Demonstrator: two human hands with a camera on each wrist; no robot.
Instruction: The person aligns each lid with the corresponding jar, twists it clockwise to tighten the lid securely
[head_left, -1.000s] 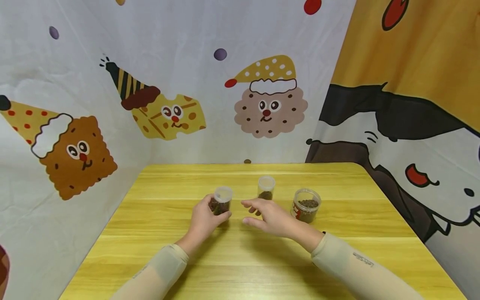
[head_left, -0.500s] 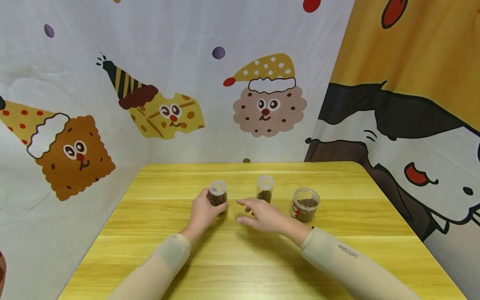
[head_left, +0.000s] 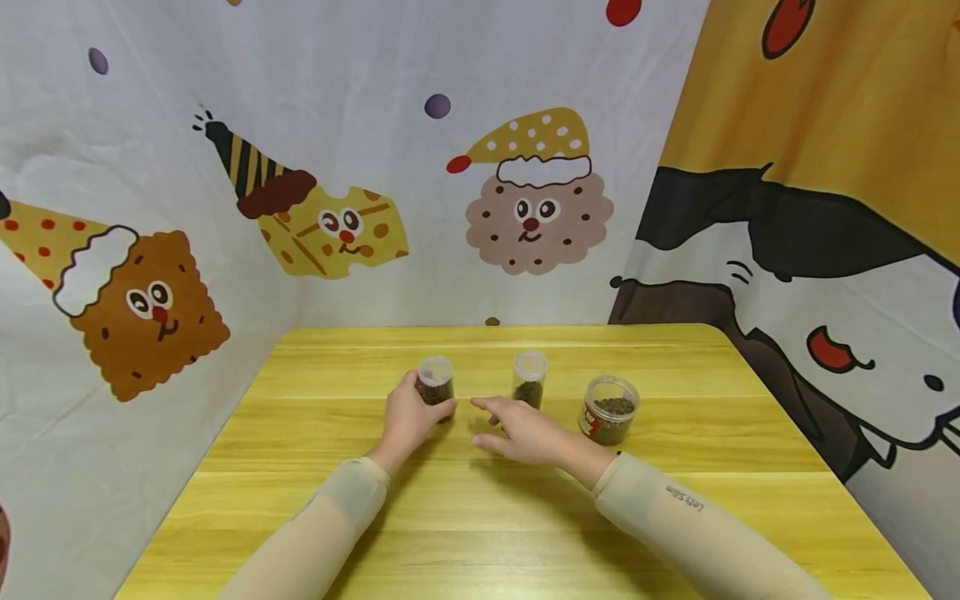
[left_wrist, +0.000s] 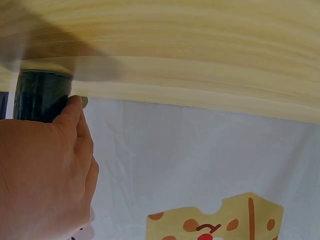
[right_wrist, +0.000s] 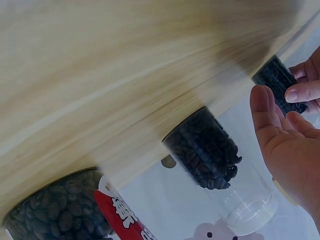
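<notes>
My left hand [head_left: 411,417] grips a narrow clear jar [head_left: 437,385] filled with dark bean-like pieces. In the left wrist view this jar [left_wrist: 42,95] stands upright with its base on the table, partly covered by the fingers. My right hand [head_left: 521,432] hovers to its right, fingers extended and holding nothing. Just behind the right hand is a second narrow clear jar [head_left: 530,379]; in the right wrist view its dark beans [right_wrist: 205,150] fill about the lower half. Whether the narrow jars are lidded, I cannot tell.
A wide clear jar [head_left: 611,410] of dark beans, with a red and white label [right_wrist: 121,212], stands on the right. The yellow wooden table [head_left: 450,517] ends at a cartoon-printed curtain [head_left: 442,250] behind and at both sides.
My left hand has moved the narrow jar slightly back and to the left. My right hand has shifted a little to the left, still holding nothing. The other two jars stay put.
</notes>
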